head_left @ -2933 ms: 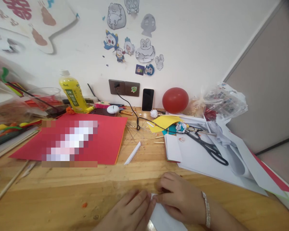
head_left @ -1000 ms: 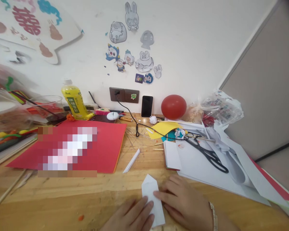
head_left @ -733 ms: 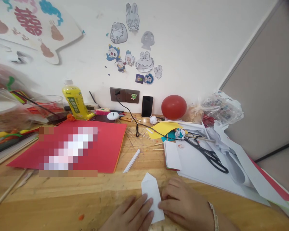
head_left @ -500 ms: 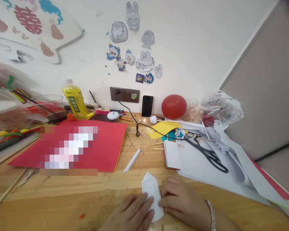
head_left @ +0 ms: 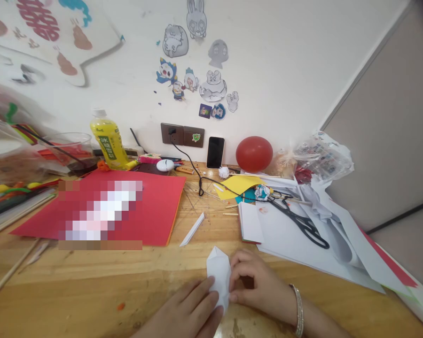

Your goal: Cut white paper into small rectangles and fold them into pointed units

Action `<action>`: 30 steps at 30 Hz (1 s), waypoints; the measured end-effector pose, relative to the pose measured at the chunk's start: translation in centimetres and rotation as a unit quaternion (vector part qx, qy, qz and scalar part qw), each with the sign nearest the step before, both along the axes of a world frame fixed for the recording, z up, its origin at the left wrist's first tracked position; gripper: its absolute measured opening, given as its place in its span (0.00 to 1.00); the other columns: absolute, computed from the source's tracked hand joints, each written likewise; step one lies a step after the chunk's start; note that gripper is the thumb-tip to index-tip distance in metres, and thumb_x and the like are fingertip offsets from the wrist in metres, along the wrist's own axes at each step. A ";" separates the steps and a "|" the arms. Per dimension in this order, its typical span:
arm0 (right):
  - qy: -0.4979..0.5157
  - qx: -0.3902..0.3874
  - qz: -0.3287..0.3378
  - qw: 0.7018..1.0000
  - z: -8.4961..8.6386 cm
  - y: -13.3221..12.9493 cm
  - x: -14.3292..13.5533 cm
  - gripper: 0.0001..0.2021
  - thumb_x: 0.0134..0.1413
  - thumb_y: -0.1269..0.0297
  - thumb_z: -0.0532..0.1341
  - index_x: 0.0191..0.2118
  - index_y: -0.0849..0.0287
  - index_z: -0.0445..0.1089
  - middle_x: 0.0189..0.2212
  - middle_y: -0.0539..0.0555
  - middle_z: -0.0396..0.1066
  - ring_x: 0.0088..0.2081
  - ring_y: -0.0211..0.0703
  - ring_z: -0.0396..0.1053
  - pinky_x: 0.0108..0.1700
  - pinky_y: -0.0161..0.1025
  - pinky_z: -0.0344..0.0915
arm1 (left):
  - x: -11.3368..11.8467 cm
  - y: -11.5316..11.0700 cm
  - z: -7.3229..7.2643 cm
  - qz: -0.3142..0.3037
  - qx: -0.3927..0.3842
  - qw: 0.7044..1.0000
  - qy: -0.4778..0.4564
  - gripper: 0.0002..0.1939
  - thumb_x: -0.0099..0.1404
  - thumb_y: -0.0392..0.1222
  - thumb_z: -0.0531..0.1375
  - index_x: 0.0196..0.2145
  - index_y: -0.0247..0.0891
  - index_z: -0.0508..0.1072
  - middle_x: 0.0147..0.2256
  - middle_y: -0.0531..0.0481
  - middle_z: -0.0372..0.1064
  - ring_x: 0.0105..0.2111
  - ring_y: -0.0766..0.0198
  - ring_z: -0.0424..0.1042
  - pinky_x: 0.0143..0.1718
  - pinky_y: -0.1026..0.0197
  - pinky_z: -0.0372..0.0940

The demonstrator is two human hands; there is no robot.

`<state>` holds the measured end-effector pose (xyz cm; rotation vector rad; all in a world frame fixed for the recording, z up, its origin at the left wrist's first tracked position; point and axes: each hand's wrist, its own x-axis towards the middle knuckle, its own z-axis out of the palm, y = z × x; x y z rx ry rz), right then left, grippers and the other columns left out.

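Your folded paper [head_left: 217,274] is at the near side of the surface [head_left: 74,277], between your two hands, its pointed end turned away from you. Your left hand [head_left: 188,307] is spread rather flat, its fingers extended onto the paper's left side; its thumb is hidden. Your right hand [head_left: 255,284] is curled, with a narrow gap between thumb and forefinger, and both tips are at the paper's right edge. You cannot tell from here whether they pinch it. A bracelet [head_left: 299,310] circles your right wrist.

Just beyond the paper's tip, a little to the left, a narrow white strip [head_left: 192,230] lies slantwise. Farther left is a red sheet [head_left: 158,211], partly covered by a blurred patch. An orange bit [head_left: 121,306] lies to the left of your left hand.

Ahead and to the right you have a notepad [head_left: 250,223] at the edge of some white sheets [head_left: 285,241], with black scissors [head_left: 306,225] on top. A yellow sheet [head_left: 241,186] lies behind the notepad.

Along the wall stand a yellow bottle [head_left: 107,143], a phone [head_left: 215,153] leaning upright and a red balloon [head_left: 254,154]. A black cable [head_left: 188,159] runs from the socket [head_left: 172,134] down onto the surface.
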<state>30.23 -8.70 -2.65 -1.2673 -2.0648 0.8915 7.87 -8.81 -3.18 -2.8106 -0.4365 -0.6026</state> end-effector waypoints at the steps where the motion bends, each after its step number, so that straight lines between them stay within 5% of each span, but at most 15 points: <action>1: -0.004 -0.006 -0.005 1.000 0.0 0.0 -0.1 0.10 0.44 0.59 0.70 0.24 0.59 0.73 0.30 0.51 0.67 0.35 0.42 0.66 0.40 0.40 0.61 | 0.0 0.1 -0.3 -0.002 -0.001 1.000 -0.001 0.09 0.68 0.39 0.54 0.44 0.39 0.71 0.41 0.53 0.74 0.46 0.58 0.68 0.49 0.59 0.60; 7: -0.058 -0.010 -0.047 0.997 0.2 -0.2 -0.9 0.09 0.37 0.71 0.72 0.22 0.59 0.71 0.29 0.49 0.66 0.36 0.42 0.65 0.40 0.39 0.60 | -0.2 0.7 -2.4 -0.030 0.004 0.999 0.013 0.12 0.68 0.42 0.52 0.47 0.42 0.70 0.44 0.51 0.73 0.48 0.53 0.68 0.49 0.54 0.61; 12: -0.065 0.011 -0.076 0.995 0.1 -0.6 -1.5 0.11 0.34 0.78 0.71 0.21 0.59 0.69 0.28 0.48 0.65 0.35 0.41 0.65 0.39 0.39 0.60 | -0.2 0.5 -0.6 -0.032 -0.018 0.997 0.068 0.15 0.68 0.41 0.52 0.51 0.39 0.67 0.46 0.50 0.73 0.47 0.55 0.69 0.48 0.55 0.63; 15: -0.063 0.011 -0.087 0.994 0.1 -0.9 -1.6 0.11 0.34 0.80 0.70 0.21 0.59 0.68 0.28 0.48 0.65 0.35 0.41 0.65 0.38 0.39 0.60 | -0.1 0.3 -0.6 -0.024 -0.038 0.995 0.085 0.16 0.68 0.41 0.52 0.52 0.38 0.66 0.47 0.50 0.72 0.48 0.54 0.69 0.48 0.54 0.62; 22: -0.063 0.014 -0.102 0.993 0.0 -1.0 -1.8 0.11 0.36 0.81 0.67 0.21 0.59 0.67 0.27 0.48 0.64 0.35 0.42 0.64 0.38 0.40 0.59 | -0.4 0.6 -4.0 -0.030 -0.046 0.998 0.036 0.22 0.64 0.49 0.56 0.53 0.38 0.65 0.46 0.47 0.71 0.51 0.49 0.63 0.52 0.49 0.56; 30: -0.078 0.013 -0.104 0.991 0.0 -0.9 -1.8 0.12 0.37 0.77 0.70 0.22 0.59 0.66 0.28 0.48 0.65 0.35 0.42 0.63 0.38 0.39 0.58 | -0.2 0.1 -3.0 -0.018 -0.009 0.999 0.049 0.21 0.65 0.48 0.54 0.53 0.37 0.66 0.52 0.47 0.67 0.52 0.49 0.62 0.52 0.50 0.55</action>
